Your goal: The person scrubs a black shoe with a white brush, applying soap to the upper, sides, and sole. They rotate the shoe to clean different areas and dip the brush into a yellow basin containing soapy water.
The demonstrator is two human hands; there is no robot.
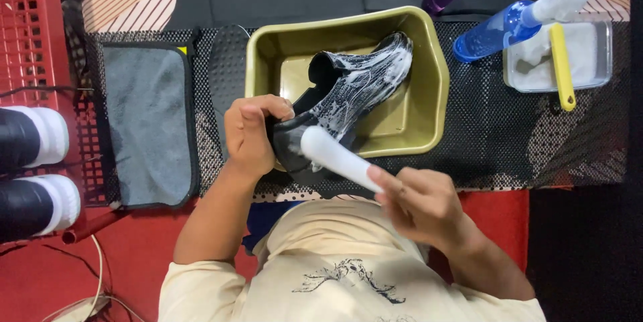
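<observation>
In the head view, the left hand is gripping the heel end of a black shoe, with its fingers curled tight over the edge. The shoe is covered in white soap foam and is leaning over the near rim of an olive green tub on the tabletop. The right hand is closing its fingers around a white brush handle, whose far end is touching the shoe. A grey cloth is lying to the left. A blue spray bottle is lying to the right, beside a clear tray with a yellow tool.
</observation>
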